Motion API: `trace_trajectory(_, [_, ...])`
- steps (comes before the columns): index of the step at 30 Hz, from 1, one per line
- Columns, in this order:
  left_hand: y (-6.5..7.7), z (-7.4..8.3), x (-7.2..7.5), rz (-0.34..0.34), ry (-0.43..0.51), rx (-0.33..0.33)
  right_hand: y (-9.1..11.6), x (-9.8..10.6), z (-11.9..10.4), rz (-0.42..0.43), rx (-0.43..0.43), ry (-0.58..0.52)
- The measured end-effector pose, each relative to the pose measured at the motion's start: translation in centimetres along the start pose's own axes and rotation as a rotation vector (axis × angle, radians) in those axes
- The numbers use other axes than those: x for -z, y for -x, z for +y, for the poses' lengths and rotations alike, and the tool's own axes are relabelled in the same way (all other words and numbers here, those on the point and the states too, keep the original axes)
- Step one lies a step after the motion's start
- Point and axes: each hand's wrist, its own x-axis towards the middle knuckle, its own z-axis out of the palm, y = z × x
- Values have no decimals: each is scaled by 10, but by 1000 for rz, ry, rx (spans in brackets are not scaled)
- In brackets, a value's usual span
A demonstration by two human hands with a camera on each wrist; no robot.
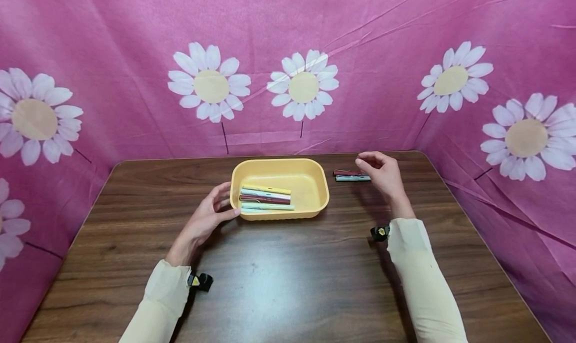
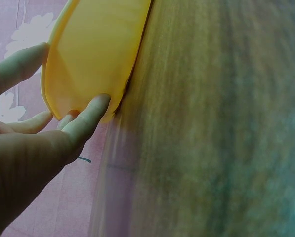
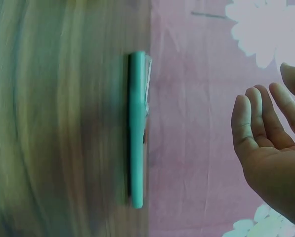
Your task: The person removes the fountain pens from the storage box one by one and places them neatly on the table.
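Observation:
A yellow plastic bin (image 1: 315, 210) stands on the table with several pens (image 1: 265, 199) lying in its left half, among them yellow, maroon and pale green ones. My left hand (image 1: 207, 218) rests its spread fingers and thumb against the outside of the bin's left end, also seen in the left wrist view. Right of the bin, a maroon pen (image 1: 344, 173) and a mint green pen (image 1: 353, 178) lie side by side, partly behind my right hand (image 1: 382, 175). That hand hovers just above them, fingers loosely bent, holding nothing. The mint pen (image 3: 137, 133) shows its metal clip in the right wrist view.
The dark wood table (image 1: 270, 283) ends at a pink cloth backdrop (image 1: 252, 13) printed with white daisies, behind and at both sides. A black wrist camera (image 1: 200, 282) sits at the left cuff and another black camera (image 1: 380, 233) at the right cuff.

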Motion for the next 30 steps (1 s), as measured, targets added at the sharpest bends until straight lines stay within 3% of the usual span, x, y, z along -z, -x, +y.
trace_trajectory(6, [0, 0, 0, 6, 2, 2, 10, -11, -30, -35, 12, 33])
trace_trajectory(13, [-2, 0, -1, -7, -3, -22, 2, -21, -15, -67, 27, 57])
trace_trajectory(22, [0, 0, 0, -5, 12, -21, 0, -39, -32, -157, 12, -120])
trace_trajectory(30, [1, 1, 0, 1, 1, -11, -1, -60, -33, -219, 61, 67])
